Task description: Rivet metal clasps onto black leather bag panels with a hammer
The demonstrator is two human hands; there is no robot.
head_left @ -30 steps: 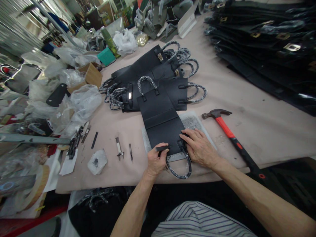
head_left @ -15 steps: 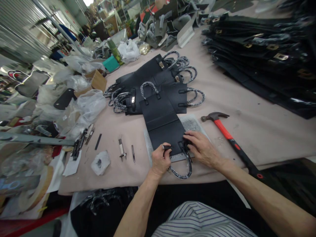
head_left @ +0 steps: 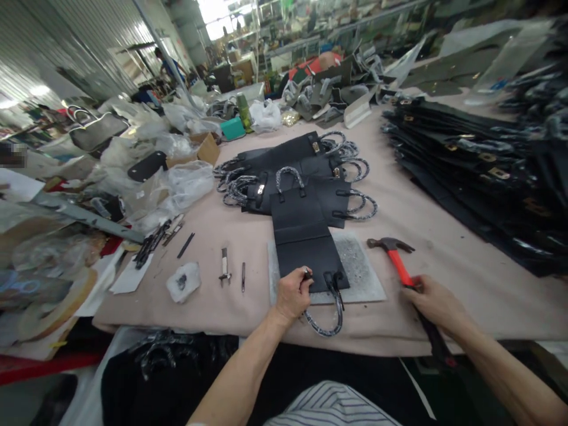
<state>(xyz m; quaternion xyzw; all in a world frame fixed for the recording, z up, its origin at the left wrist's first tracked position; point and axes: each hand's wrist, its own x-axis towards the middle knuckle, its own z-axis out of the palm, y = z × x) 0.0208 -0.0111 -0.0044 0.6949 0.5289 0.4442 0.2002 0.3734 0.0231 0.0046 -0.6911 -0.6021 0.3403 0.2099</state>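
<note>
The black panel (head_left: 304,228), smooth, matte and creased across, is laid beneath and beyond the left hand (head_left: 293,293); a plastic-wrapped loop handle (head_left: 326,333) is attached at its near end, one base hidden by that hand. The hammer (head_left: 402,269), with dark claw head, red neck and black grip, is grasped by the handle in the right hand (head_left: 435,303). A short dark rod (head_left: 307,273) is pinched in the left hand's fingers; its lower end is covered.

Around both hands a table (head_left: 501,278) is spread with pinkish cloth. A thick stack of dark pieces (head_left: 470,171) is heaped beyond the right hand. Overlapped black pieces (head_left: 284,151) are piled beyond the left hand, and the panel's far end is rested over them. A grey slab (head_left: 361,269) is set under the panel, between the hands. A thin metal pin (head_left: 243,277) is placed left of the left hand.

The panel's long axis is directed away from the left hand, slightly leftward. The hammer's head is pointed forward-left from the right hand. The rod's tilt cannot be told.
</note>
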